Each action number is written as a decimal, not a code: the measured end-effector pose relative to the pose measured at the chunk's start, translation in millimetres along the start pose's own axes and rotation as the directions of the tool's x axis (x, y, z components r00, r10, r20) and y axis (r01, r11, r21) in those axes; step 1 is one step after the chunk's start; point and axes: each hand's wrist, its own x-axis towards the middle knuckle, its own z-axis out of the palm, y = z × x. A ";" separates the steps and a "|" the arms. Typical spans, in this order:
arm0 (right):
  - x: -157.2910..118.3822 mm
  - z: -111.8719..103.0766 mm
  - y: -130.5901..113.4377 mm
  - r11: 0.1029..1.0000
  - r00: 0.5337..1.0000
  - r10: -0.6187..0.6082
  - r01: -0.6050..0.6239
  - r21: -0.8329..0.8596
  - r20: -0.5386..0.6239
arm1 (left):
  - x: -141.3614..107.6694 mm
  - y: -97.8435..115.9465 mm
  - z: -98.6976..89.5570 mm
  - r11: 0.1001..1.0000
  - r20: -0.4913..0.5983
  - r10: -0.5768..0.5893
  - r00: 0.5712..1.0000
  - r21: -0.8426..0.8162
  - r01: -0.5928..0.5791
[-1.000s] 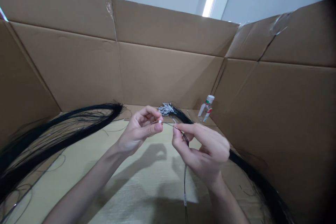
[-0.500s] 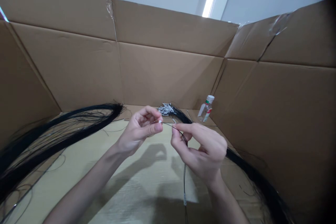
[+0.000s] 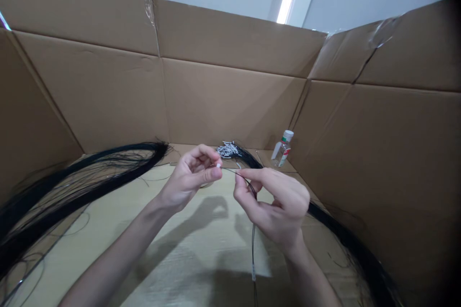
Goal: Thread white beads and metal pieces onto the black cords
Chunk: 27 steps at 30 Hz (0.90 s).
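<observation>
My left hand (image 3: 194,177) is closed in a pinch, thumb and fingertips pressed on a tiny white connector (image 3: 218,166). A thin black wire (image 3: 230,170) runs from that connector to my right hand (image 3: 275,201), whose thumb and forefinger are pinched on it. From the right hand the black strand hangs down and carries a small pale label (image 3: 254,272). Behind the hands lies a cluster of white connector ends (image 3: 227,150) on a bundle of black wires (image 3: 250,158).
Cardboard walls (image 3: 234,100) surround the pale work surface (image 3: 154,216). A thick black wire bundle (image 3: 108,192) lies at the left, another (image 3: 353,244) at the right. Near the back right corner stands a clear bottle (image 3: 281,149) with a white cap.
Both hands keep their pinch and have shifted very slightly to the left. Nothing else has visibly moved.
</observation>
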 end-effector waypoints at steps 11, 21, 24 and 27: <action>0.2 1.2 -0.5 1.000 1.000 0.005 -0.005 0.000 -0.026 | -0.3 -0.9 -1.6 1.000 -0.001 -0.013 1.000 -0.001 0.013; -0.7 1.3 0.5 1.000 1.000 0.009 -0.009 -0.005 -0.004 | -0.1 -1.9 -3.0 0.999 -0.003 -0.006 1.000 0.044 0.006; -0.7 1.3 0.9 1.000 1.000 0.006 -0.006 -0.012 0.009 | -0.7 0.3 -5.6 0.993 0.004 0.025 1.000 0.118 -0.025; -1.0 1.6 1.6 1.000 1.000 0.012 -0.012 -0.005 0.025 | -1.4 3.5 -6.7 0.981 0.018 0.062 0.998 0.182 -0.064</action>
